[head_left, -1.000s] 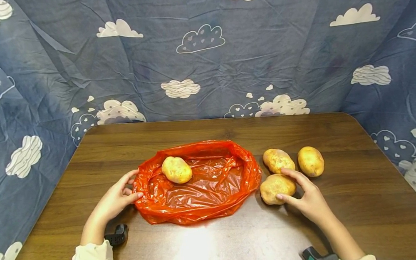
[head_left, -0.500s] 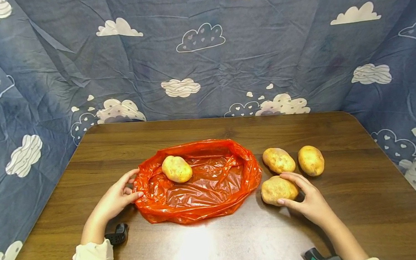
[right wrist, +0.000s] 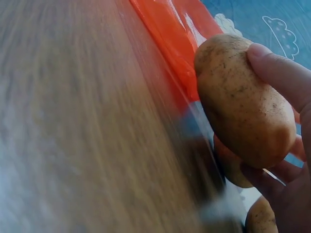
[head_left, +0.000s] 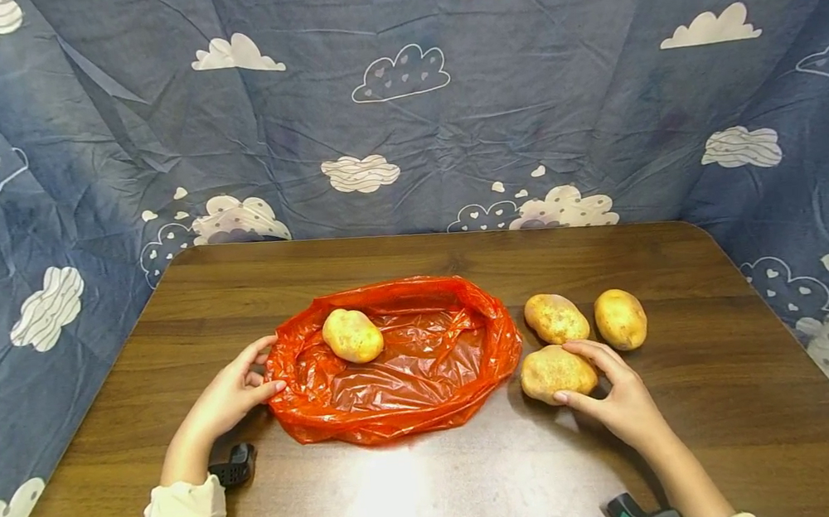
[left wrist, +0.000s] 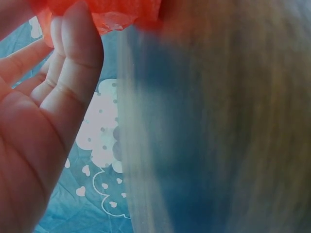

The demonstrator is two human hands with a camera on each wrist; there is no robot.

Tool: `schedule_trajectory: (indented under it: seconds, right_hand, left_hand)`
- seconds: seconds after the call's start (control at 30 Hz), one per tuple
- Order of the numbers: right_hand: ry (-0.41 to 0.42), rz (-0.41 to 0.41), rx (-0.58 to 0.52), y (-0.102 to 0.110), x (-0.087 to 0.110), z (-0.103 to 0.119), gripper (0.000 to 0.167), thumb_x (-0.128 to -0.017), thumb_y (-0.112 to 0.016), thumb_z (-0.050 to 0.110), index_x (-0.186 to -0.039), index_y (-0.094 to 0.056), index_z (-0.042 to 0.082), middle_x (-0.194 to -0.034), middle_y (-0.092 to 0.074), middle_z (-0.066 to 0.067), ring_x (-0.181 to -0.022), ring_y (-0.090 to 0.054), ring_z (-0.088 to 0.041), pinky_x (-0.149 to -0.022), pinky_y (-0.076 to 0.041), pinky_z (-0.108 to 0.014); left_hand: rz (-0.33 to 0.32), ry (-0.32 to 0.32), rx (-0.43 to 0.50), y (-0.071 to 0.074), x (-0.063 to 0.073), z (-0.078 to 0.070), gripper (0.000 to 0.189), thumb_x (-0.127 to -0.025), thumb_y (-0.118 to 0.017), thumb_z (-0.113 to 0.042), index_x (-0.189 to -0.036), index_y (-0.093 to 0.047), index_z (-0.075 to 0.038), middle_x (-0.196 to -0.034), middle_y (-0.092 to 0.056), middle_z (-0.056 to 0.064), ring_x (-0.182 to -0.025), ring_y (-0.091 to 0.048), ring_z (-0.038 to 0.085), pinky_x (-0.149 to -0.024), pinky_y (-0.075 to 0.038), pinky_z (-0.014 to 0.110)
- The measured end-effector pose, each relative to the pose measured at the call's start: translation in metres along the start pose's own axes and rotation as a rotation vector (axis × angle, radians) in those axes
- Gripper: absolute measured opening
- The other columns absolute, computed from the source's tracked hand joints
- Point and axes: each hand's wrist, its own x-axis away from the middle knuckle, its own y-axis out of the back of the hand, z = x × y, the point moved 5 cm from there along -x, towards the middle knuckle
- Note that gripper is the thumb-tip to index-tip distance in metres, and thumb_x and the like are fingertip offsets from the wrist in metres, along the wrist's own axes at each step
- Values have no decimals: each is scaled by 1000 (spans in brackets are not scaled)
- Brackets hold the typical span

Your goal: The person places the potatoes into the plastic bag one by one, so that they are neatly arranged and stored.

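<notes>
Four potatoes are in view, and my right hand [head_left: 619, 401] has its fingers and thumb curled round the nearest potato [head_left: 554, 371], which lies on the wooden table [head_left: 437, 489] just right of the orange plastic bag [head_left: 395, 373]. In the right wrist view my thumb [right wrist: 279, 73] lies over the potato's upper end and the other fingers wrap beneath it, so the grasp is closed on the potato [right wrist: 243, 102], with the bag's orange edge [right wrist: 170, 39] close behind it. Two more potatoes rest on the table beyond my hand: the middle potato [head_left: 555, 317], just behind the held one, and the far right potato [head_left: 619, 319] beside it, the two apart from each other. The fourth potato [head_left: 351, 335] sits inside the bag, toward its rear left. My left hand [head_left: 229, 397] rests at the bag's left rim with relaxed, nearly straight fingers whose tips touch the plastic; the left wrist view shows those fingers [left wrist: 73, 73] extended against the orange film [left wrist: 112, 14], gripping nothing. A blue cloth with cloud print [head_left: 399, 102] hangs behind the table
</notes>
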Motion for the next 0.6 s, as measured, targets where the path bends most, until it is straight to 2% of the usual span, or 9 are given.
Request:
schedule_trajectory:
  seconds: [0.2,0.5,0.6]
  right_hand:
    - [17,-50,39,1,-1,5,62,-55,-80,-9,-111,-55,-5,-111,-53,-16,-103,-43,-1,-79,-33,-10]
    - [48,-85,50,-1,-4,15,64,-52,-81,-11,-110,-53,-8,-110,-51,-18,-106,-42,-1,-81,-33,-11]
    - [60,-95,44,-3,-6,9,66,-51,-81,-11,-110,-54,-7,-110,-52,-18,-105,-42,-2,-80,-33,-11]
  left_hand:
    - [4,14,7,0,-1,1,63,-81,-65,-4,-134,-31,1,-110,-48,24,-71,-57,17,-61,-48,27]
    - [2,12,11,-1,-1,1,63,-81,-65,-4,-134,-31,2,-110,-48,25,-70,-57,17,-61,-48,27]
    - [-4,12,11,0,0,1,63,-81,-65,-3,-134,-31,2,-109,-48,24,-70,-57,17,-61,-47,27]
